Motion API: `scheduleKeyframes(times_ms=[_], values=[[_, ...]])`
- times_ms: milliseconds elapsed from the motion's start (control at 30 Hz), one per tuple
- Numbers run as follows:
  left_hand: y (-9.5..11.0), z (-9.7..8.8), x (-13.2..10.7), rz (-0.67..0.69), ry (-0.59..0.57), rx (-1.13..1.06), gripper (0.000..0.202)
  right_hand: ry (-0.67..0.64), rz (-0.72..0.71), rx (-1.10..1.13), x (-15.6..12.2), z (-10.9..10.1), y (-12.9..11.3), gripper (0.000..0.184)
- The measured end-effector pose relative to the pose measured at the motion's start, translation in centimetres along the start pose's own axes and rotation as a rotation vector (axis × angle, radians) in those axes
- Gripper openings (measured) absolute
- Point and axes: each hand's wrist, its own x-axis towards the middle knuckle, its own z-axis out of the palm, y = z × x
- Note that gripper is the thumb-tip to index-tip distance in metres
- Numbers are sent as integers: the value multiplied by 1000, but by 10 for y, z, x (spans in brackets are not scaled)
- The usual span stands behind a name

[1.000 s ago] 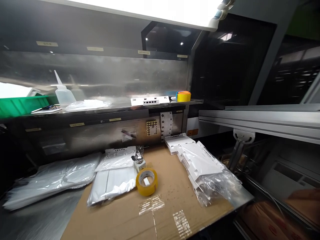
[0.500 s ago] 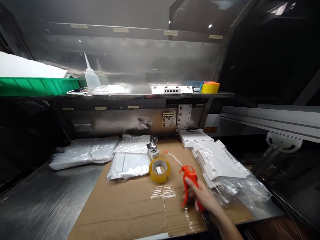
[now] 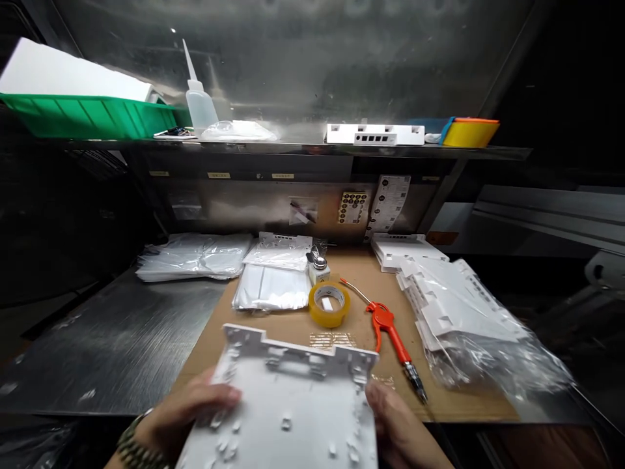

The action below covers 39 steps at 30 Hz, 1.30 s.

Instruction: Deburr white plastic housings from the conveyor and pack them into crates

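A white plastic housing panel with clips and small posts on its face is held up in front of me, its lower end cut off by the view. My left hand grips its left edge, thumb on the face. My right hand clasps the right edge, its fingers partly hidden behind. Just beyond the panel lies a red air blow gun on the cardboard sheet. A roll of yellow tape lies to the left of the blow gun.
Bagged white panels are piled at right, and a bagged stack lies left of the tape. Plastic bags sit at the back left. A small dispenser bottle stands behind the tape. A metal shelf crosses above the bench.
The blow gun left my right hand and now lies on the cardboard. Both hands now hold the white panel, and my left hand has come into view. The camera has tilted down.
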Motion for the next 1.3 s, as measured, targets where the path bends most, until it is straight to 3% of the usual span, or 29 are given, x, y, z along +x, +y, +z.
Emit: scheduleKeyframes(times_ms=[100,167,233,333,467,667,867,1000,1167,1300], values=[[15,7,46,157,-45,352,65,216,-11,149,-4,-14,3,55],[23,7,79,402,140,730,69,360,-56,221,-6,-28,-4,52],[26,1,110,569,360,946,53,457,-143,291,-9,-39,-14,51],[25,-13,144,673,523,1097,37,512,-270,345,-16,-45,-26,52],[28,-28,160,706,581,1211,33,589,-324,377,-22,-46,-34,56],[51,-38,158,675,576,1118,24,668,-413,338,-27,-46,-39,60],[71,-58,172,540,450,776,59,701,-417,289,-30,-47,-37,65],[82,-65,173,494,395,615,62,709,-399,313,-30,-48,-33,68],[95,-57,162,517,384,527,63,665,-384,278,-21,-47,-20,68],[94,-35,149,509,266,498,63,561,-328,167,-1,-39,-9,63]])
